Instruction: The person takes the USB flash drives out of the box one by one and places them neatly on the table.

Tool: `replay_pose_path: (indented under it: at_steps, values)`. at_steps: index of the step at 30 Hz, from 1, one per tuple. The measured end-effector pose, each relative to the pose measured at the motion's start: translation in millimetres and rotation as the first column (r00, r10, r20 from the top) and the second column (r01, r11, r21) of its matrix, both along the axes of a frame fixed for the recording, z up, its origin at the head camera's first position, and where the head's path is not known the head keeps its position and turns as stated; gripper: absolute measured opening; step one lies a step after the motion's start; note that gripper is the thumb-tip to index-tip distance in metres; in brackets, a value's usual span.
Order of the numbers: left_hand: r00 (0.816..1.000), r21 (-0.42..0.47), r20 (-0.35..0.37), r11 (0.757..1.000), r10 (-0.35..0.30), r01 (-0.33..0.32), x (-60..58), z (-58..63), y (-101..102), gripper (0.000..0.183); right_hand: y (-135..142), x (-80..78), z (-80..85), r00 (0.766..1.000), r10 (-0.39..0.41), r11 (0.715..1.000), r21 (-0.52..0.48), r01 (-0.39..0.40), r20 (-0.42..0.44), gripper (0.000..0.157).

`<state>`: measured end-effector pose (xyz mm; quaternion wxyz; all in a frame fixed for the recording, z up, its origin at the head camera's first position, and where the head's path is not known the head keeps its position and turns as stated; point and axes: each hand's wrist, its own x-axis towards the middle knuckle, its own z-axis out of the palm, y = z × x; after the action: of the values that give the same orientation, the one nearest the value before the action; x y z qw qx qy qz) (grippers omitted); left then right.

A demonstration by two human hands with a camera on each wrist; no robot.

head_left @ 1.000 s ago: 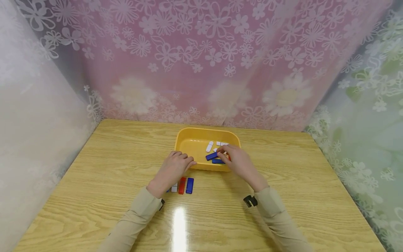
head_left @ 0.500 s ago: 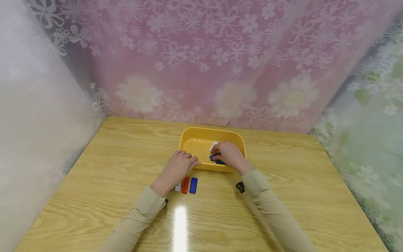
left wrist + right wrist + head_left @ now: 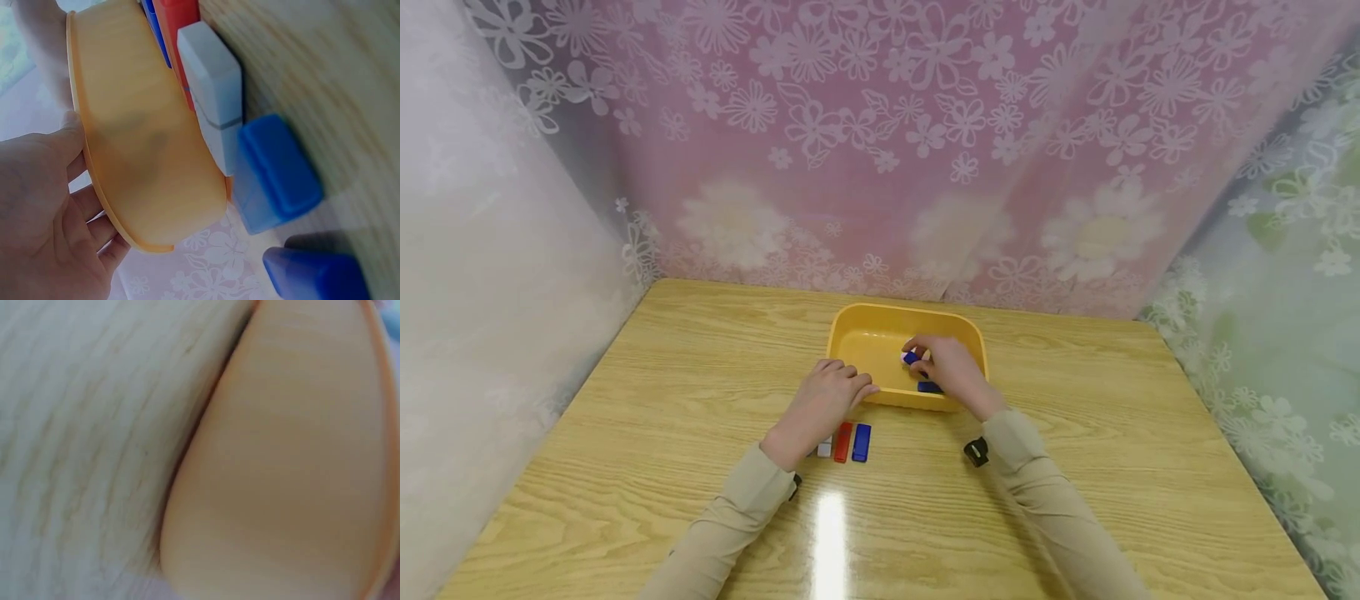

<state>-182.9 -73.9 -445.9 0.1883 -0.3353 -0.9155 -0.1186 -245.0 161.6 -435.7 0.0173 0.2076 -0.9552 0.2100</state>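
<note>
My left hand (image 3: 823, 400) holds the near rim of a yellow plastic bin (image 3: 910, 401), the thumb and fingers at its edge in the left wrist view. Inside the bin, my right hand (image 3: 953, 367) pinches a blue USB flash drive (image 3: 912, 358) between thumb and fingers. A second blue flash drive (image 3: 929, 387) lies below that hand, which hides much of the bin's right side. On the table before the bin, a blue drive (image 3: 861, 443), a red drive (image 3: 843, 442) and a white drive (image 3: 212, 87) lie in a row, partly behind my left wrist.
The left wrist view has a capped blue drive (image 3: 278, 169) and a darker blue one (image 3: 315, 275) further along the row. Outside the bin, wood-grain table (image 3: 1075, 400) stretches to both sides. A pink flowered curtain (image 3: 865, 167) hangs behind.
My right hand has moved left over the bin's contents and now lifts a blue flash drive slightly. The left hand keeps its place on the rim. The head view has shifted slightly.
</note>
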Motion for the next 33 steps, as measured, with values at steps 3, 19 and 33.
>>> replay_pose_path:
  at_steps: [3, 19, 33]
  values:
    - [1.000, -0.004, -0.005, 1.000, 0.002, -0.002, 0.3, -0.4, 1, 0.030, 3, 5.9, 4.6, 0.999, -0.002, 0.995, -0.101, -0.002, -0.034, 0.025]
    - [1.000, -0.018, -0.013, 1.000, 0.002, -0.003, 0.6, 0.7, 0, 0.027, -7, 87.6, 33.5, 0.990, -0.005, 0.805, -0.587, 0.088, 0.141, 0.035]
    - [1.000, -0.017, 0.022, 1.000, 0.012, -0.012, 0.4, -0.2, 1, 0.030, -23, 105.5, -10.2, 0.956, 0.006, 0.913, -0.392, 0.115, 0.294, 0.030]
